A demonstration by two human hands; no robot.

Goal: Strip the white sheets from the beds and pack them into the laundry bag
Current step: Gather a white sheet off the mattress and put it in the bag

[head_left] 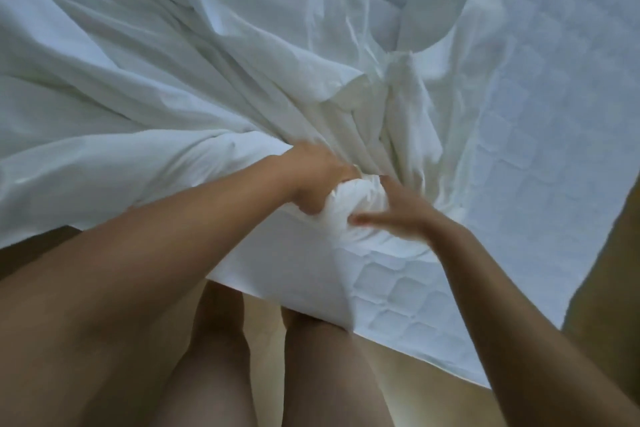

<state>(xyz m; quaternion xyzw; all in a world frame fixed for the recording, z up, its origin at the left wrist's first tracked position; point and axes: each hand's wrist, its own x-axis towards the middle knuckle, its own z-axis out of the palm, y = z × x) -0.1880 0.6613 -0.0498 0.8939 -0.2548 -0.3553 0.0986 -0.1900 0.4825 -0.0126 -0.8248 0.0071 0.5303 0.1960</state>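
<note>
A crumpled white sheet (166, 80) covers the left and middle of the bed, its folds drawn together into a bunch (356, 199) near the bed's front edge. My left hand (317, 180) grips that bunch from the left, fingers curled into the cloth. My right hand (394, 208) is beside the bunch on its right, fingers spread and touching the fabric. No laundry bag is in view.
The bare quilted mattress (540, 156) shows on the right and along the front edge. A white pillow (440, 7) lies at the far end. My legs (263, 357) stand on a pale floor close against the bed's front edge.
</note>
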